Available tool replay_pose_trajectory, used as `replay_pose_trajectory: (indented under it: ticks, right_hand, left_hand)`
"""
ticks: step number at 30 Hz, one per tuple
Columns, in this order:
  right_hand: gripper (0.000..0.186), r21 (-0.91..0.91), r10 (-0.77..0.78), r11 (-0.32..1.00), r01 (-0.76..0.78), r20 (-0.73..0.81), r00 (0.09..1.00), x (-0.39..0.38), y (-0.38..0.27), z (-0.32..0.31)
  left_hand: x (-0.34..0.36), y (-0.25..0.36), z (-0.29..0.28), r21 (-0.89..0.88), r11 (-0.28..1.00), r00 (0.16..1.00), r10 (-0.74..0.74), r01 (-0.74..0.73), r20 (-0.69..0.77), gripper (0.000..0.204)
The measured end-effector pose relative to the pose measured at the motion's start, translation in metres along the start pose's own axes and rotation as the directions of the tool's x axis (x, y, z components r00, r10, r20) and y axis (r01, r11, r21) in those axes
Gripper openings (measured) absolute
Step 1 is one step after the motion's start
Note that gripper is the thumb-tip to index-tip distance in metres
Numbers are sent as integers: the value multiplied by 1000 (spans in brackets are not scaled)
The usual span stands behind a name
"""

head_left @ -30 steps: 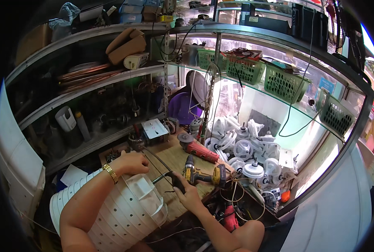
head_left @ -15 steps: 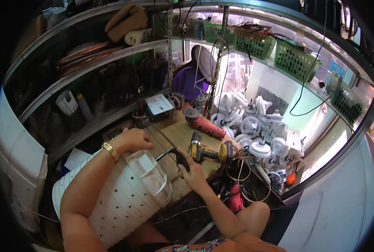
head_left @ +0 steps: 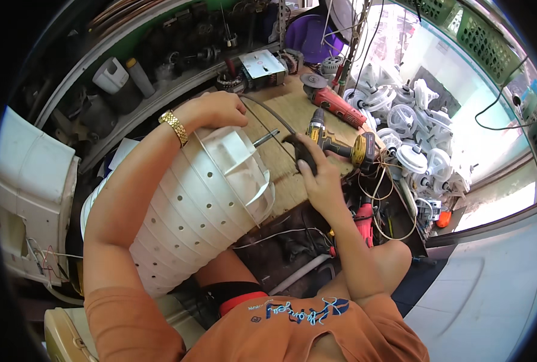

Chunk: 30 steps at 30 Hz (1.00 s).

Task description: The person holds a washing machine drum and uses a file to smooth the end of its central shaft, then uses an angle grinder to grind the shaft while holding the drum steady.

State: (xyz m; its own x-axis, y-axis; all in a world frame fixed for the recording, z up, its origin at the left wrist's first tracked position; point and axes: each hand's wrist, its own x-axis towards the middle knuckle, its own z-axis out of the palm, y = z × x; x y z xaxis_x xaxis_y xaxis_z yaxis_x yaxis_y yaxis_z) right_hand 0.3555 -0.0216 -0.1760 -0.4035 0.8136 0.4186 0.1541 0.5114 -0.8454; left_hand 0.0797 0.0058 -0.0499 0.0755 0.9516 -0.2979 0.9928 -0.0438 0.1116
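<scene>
A white perforated washing-machine tub (head_left: 187, 211) lies tilted on its side in front of me. A metal shaft (head_left: 267, 138) sticks out of its ribbed end. My right hand (head_left: 318, 172) is closed around the dark handle of a hacksaw (head_left: 270, 113), just right of the shaft tip. The saw's curved frame and thin blade run up and left, toward my left hand (head_left: 220, 110). That hand, with a gold watch band at the wrist, bends over the tub's upper rim with curled fingers. What those fingers grip is hidden.
On the wooden bench (head_left: 286, 99) lie a yellow-black cordless drill (head_left: 334, 142) and a red angle grinder (head_left: 334, 104). White plastic pulley-like parts (head_left: 410, 130) are piled at the right. A red power tool (head_left: 363, 223) and cables sit below the bench. Shelves stand behind.
The view has tipped downward, so the bench and hands appear higher. The saw handle is slightly farther from the shaft tip. Both hands keep their closed shape.
</scene>
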Motion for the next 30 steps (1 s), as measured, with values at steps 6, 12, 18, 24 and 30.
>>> replay_pose_trajectory:
  ticks: [6,12,18,24,30]
  right_hand:
    - [50,-66,24,998,-19,75,997,-42,-26,-48]
    - [48,-127,-88,988,87,0,996,1,-3,-15]
    - [49,-86,1,996,1,20,1000,-32,-19,-37]
    - [49,-154,-78,985,80,17,997,-27,-9,-30]
    - [48,-87,3,996,-5,-28,1000,-14,-7,-18]
  left_hand:
    - [-7,10,-7,28,999,997,-30,28,70,36]
    - [-2,19,-8,25,1000,1000,13,-14,21,39]
    - [-6,17,5,67,993,994,101,-99,-32,31]
    - [-7,24,1,58,998,997,-8,4,70,30]
    - [-8,42,4,88,986,987,150,-144,-56,29]
